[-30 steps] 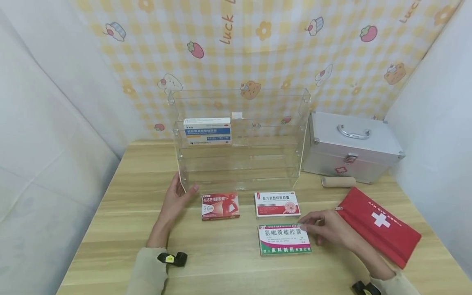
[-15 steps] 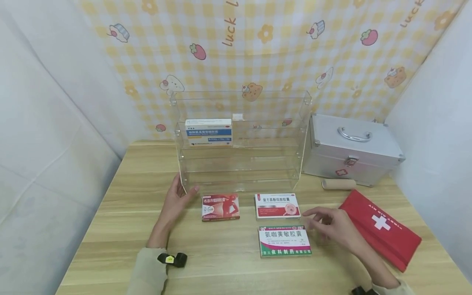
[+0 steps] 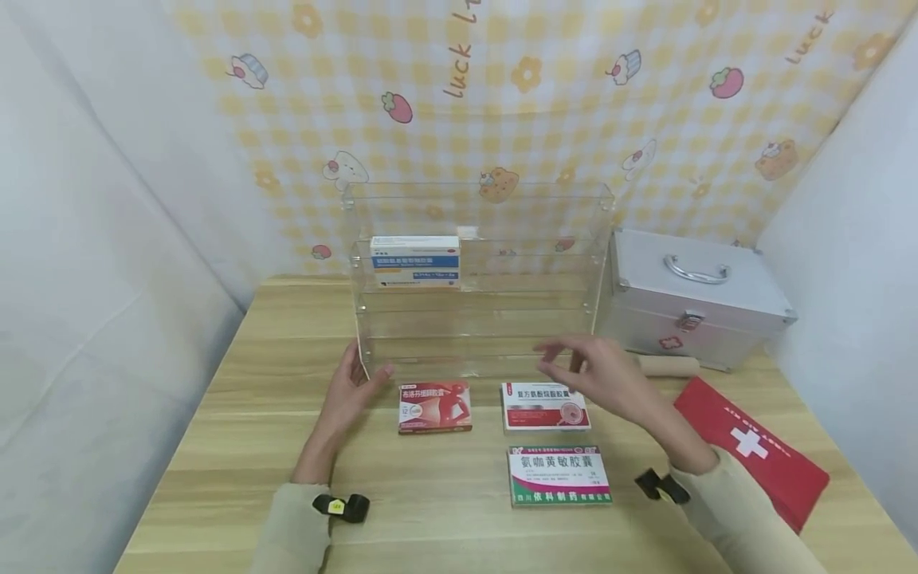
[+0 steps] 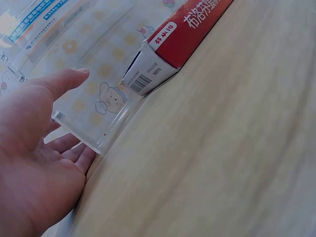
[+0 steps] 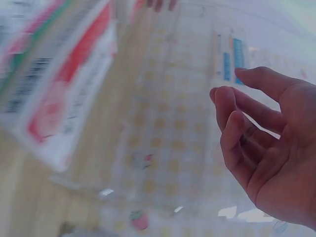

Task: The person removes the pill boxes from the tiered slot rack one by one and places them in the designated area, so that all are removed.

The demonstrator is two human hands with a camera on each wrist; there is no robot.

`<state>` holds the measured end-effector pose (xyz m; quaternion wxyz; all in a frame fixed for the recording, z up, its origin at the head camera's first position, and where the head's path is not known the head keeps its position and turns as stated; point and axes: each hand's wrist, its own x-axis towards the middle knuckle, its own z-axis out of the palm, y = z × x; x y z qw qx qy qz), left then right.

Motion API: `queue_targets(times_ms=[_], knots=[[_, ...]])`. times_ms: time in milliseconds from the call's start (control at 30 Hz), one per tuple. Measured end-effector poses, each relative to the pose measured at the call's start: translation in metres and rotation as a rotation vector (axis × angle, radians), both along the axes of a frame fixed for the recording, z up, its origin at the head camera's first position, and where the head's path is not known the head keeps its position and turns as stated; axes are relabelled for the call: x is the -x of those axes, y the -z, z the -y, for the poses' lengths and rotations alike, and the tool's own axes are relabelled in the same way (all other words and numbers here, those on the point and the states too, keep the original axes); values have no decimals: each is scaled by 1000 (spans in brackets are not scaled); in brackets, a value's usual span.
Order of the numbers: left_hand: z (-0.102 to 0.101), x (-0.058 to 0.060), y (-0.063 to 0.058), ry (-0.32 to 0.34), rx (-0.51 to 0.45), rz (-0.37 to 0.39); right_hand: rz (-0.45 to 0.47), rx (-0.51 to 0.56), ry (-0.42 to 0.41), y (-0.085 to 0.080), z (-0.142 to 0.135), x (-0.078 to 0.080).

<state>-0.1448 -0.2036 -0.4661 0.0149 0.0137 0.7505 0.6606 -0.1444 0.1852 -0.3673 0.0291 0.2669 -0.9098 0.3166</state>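
A clear acrylic display rack stands on the table, with a blue-and-white medicine box on one of its tiers. My left hand rests at the rack's lower left corner. In the left wrist view its thumb extends in front and the fingers lie at the outer side of the panel. My right hand, loosely bent and holding nothing, hovers before the rack's lower right. Below it lies a red-and-white medicine box. A red medicine box lies near my left thumb, and a green-and-white medicine box lies nearer me.
A silver metal case with a handle stands right of the rack. Before it lie a tan roll and a red first aid pouch. A yellow checked cloth hangs behind the rack.
My right hand has left the green-and-white medicine box and moved up and left, over the red-and-white box toward the rack. My left hand has stayed at the rack's corner.
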Motion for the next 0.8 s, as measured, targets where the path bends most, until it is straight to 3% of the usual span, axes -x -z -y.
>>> queue_targets(times_ms=[267, 433, 633, 800], knots=[[0, 0, 0, -3, 9, -6, -138, 27, -97, -62, 58, 51], [-1, 0, -2, 1, 0, -13, -205, -64, -52, -91, 84, 79], [-1, 0, -2, -4, -20, -24, -190, -150, -25, -102, 108, 102], [0, 0, 1, -4, -24, -21, -77, -150, -43, -98, 118, 112]])
